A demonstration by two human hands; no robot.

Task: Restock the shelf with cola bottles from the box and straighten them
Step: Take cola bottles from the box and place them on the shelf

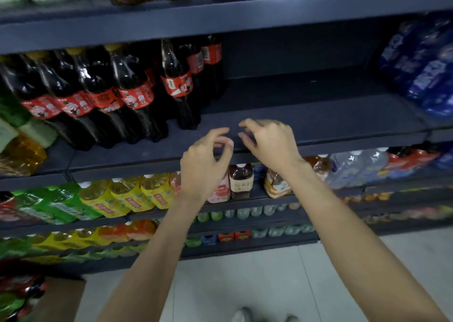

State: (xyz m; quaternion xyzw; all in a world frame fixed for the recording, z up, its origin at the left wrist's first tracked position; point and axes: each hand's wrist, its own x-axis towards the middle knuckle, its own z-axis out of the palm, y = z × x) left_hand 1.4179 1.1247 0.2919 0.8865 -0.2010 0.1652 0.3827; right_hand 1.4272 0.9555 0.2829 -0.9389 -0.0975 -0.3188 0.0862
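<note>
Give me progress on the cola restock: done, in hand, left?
Done: cola bottles stand upright in rows on the left part of the shelf. In hand: nothing; the left hand and right hand hover empty, fingers curled, at the shelf edge. Left: the shelf's right stretch is bare up to the blue bottles, and the box at lower left is partly in view.
</note>
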